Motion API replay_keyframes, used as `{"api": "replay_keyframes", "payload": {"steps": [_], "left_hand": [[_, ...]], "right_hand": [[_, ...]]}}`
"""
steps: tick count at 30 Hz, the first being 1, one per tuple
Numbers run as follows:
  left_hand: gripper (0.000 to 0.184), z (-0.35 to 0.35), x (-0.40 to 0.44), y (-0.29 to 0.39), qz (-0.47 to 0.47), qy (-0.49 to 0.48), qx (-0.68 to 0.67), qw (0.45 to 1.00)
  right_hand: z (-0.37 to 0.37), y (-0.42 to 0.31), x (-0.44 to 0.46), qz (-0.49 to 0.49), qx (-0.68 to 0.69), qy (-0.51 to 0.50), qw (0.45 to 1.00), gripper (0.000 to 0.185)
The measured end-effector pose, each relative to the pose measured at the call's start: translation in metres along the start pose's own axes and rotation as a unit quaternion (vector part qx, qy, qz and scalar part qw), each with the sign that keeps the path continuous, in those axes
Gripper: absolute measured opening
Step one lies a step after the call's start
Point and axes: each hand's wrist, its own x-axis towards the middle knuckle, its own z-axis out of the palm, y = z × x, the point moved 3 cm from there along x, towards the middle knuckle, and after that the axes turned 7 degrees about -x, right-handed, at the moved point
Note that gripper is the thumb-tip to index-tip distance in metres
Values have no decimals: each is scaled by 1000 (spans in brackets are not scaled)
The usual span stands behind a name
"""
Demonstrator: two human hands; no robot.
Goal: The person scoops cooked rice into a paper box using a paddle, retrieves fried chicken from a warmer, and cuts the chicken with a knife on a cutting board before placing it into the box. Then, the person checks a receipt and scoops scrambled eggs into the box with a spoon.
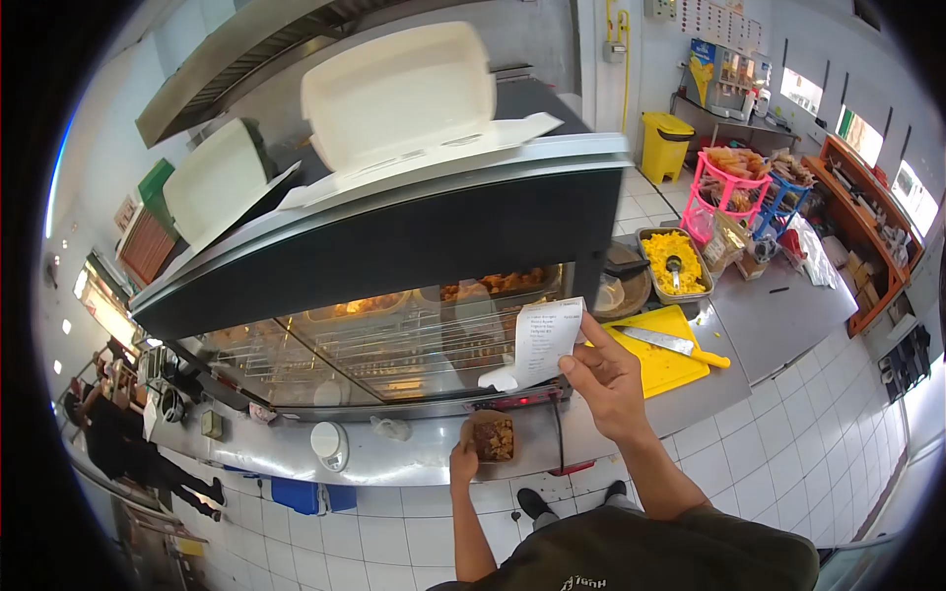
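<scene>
My right hand [611, 384] is raised in front of the glass food warmer [335, 360], pinching a long printed paper receipt [547, 340] whose lower end curls. Lower down, my left hand [464, 459] grips the left side of a small open container of food [493, 436] at the steel counter's edge. Brown, chunky pieces fill the container. Behind the warmer's glass, trays of browned food stand on wire racks. A yellow cutting board [655, 369] lies to the right of my right hand, with a yellow-handled knife [680, 347] on it.
Open takeaway boxes [399, 94] sit on top of the warmer. A tray of yellow food [675, 264] with a ladle stands beyond the board. Left along the counter is a white kitchen scale [329, 445]. Another person [128, 443] stands at far left. Pink basket racks [729, 187] stand at right.
</scene>
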Motion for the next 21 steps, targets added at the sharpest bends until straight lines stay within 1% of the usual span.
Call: {"api": "replay_keyframes", "payload": {"steps": [1, 2, 5, 6, 9, 10, 13, 14, 17, 20, 21], "left_hand": [[46, 5, -1, -9, -82, -31, -50, 995], [44, 12, 1, -27, -68, -11, -152, 986], [44, 22, -21, -37, -22, 19, -218, 975], [47, 28, -27, -39, -13, -5, -252, 968], [48, 51, -62, -39, 26, 6, -329, 944], [49, 61, -69, -48, 42, -10, -353, 935], [49, 95, -110, -37, 55, 28, -352, 934], [49, 110, -125, -25, 58, 28, -323, 944], [49, 167, -171, 32, 57, -9, -286, 957], [53, 248, -186, 76, 77, -113, -222, 965], [53, 280, -180, 82, 72, -144, -197, 967]], "right_hand": [[-6, -9, -3, -4, 12, 9, 1000, 59], [-17, -17, -6, -10, 26, 20, 999, 60], [-69, -33, -24, 33, 6, 21, 999, 61], [-89, -39, -30, 27, 8, 26, 999, 61], [-154, -53, -54, 20, 7, 46, 999, 61], [-179, -60, -62, 18, 3, 53, 998, 60], [-250, -78, -91, 15, 7, 99, 995, 61], [-273, -86, -98, 9, 6, 115, 993, 61], [-333, -104, -119, 23, -15, 154, 988, 56], [-391, -103, -130, 64, -44, 176, 981, 44], [-405, -103, -132, 49, -31, 187, 981, 39]]}}
